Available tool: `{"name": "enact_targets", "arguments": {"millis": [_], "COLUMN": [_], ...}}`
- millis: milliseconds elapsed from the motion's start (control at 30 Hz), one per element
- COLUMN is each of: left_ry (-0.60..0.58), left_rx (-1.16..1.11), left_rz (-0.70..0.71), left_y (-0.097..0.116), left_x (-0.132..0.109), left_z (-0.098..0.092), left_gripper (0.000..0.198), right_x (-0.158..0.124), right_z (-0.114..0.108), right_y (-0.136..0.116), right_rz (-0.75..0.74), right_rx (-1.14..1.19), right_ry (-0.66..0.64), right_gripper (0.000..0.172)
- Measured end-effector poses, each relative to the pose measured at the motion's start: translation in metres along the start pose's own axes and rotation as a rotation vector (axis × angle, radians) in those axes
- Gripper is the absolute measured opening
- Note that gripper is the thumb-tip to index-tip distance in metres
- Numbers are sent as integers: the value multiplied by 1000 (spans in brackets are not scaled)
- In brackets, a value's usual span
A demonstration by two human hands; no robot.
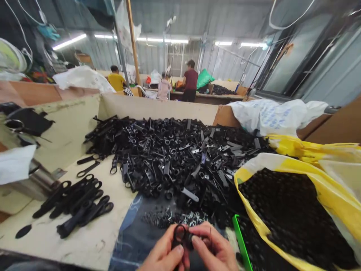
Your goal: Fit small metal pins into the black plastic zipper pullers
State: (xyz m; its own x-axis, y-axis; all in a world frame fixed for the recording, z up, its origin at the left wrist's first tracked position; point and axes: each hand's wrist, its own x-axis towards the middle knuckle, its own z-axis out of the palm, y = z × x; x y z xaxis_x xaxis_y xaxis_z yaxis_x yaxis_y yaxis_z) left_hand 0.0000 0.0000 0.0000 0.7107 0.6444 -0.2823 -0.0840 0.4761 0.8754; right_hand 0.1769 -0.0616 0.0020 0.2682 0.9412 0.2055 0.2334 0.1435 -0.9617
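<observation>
Low in the middle of the head view, my left hand (pixel 166 251) grips a black ring-ended plastic part (pixel 175 237) between thumb and fingers. My right hand (pixel 214 246) is closed right beside it, its thumb and fingers pinching a small black piece (pixel 189 241) against the ring end. What lies inside the fingers is partly hidden. Just beyond both hands, small silvery screws (pixel 194 218) are scattered on a dark blue sheet (pixel 129 233). A big heap of black ring-ended parts (pixel 169 150) rises behind them.
To the left, several black handle-like parts (pixel 81 199) lie grouped on the pale tabletop (pixel 107 244). At right stands an open yellow-and-white bag (pixel 255 222) full of small black pieces, with a green tray edge (pixel 241 242) beside it. Other people (pixel 189 81) are in the background.
</observation>
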Motion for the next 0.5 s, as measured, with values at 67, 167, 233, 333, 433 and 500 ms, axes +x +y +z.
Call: {"name": "enact_targets", "arguments": {"millis": [67,167,233,333,433,500], "left_ry": [5,10,24,58,64,72], "left_rx": [82,200,292,360,337,342], "left_rz": [-99,-146,-143,-160,-164,-152], "left_y": [9,26,34,36,32,31], "left_x": [-9,-21,-27,-31,-33,-34], "left_z": [5,13,17,18,14,12], "left_gripper": [64,47,33,21,16,16], "right_x": [-2,-3,-4,-4,-3,-3], "right_z": [-4,0,5,9,8,7], "right_y": [-11,-23,-27,-26,-22,-19], "right_rz": [-25,-90,-128,-180,-263,-304], "right_rx": [-31,-101,-106,-128,-177,-192], "right_ry": [10,-2,-4,10,-36,-39], "right_gripper": [30,18,15,12,9,9]}}
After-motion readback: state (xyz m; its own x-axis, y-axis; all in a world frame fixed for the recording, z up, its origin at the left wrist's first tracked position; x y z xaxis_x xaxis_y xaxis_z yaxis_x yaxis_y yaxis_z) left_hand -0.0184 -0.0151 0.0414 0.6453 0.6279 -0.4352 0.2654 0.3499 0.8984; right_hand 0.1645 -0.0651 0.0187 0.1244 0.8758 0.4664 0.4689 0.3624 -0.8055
